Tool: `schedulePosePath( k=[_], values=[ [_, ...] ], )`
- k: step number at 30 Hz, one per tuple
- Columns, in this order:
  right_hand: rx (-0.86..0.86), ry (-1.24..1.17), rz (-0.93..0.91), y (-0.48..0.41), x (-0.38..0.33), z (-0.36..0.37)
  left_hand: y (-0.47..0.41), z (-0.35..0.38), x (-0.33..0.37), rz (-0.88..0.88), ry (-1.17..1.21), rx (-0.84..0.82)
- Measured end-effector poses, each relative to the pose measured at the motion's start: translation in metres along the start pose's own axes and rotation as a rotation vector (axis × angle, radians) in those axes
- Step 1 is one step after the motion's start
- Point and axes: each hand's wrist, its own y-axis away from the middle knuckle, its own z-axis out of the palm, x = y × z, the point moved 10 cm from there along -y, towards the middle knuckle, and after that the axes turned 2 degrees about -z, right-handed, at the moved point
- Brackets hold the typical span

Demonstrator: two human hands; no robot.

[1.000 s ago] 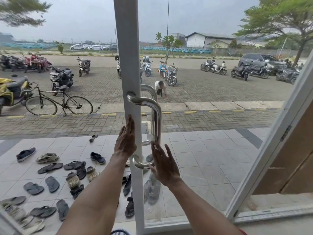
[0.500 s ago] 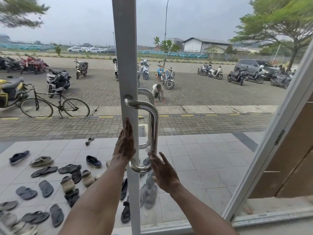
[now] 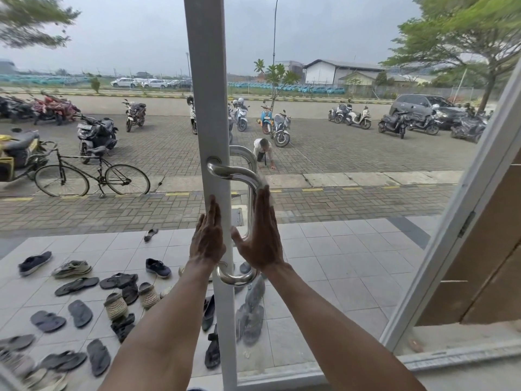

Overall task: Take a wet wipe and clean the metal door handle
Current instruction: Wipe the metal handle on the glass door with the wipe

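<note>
The left hand (image 3: 208,241) lies flat against the white door frame (image 3: 207,80), probably to steady the door, while the right hand (image 3: 263,239) presses its open palm against the upright bar of the metal door handle (image 3: 234,172), fingers (image 3: 263,203) straight and close together, thumb spread toward the bar. Whether a wet wipe sits under that palm cannot be told; none shows. One handle is mounted on this side of the frame, with a second visible through the glass behind it, and two bare hands work at it.
</note>
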Motion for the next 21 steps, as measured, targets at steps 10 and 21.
schedulePosePath(
  k=[10,21],
  values=[
    [0.203,-0.121,0.079,-0.044,-0.033,-0.032,0.001,-0.008,0.003,-0.007,0.008,0.005],
    [-0.462,0.390,0.101,-0.029,-0.064,0.133,0.015,-0.027,0.016,-0.162,-0.118,-0.213]
  ],
)
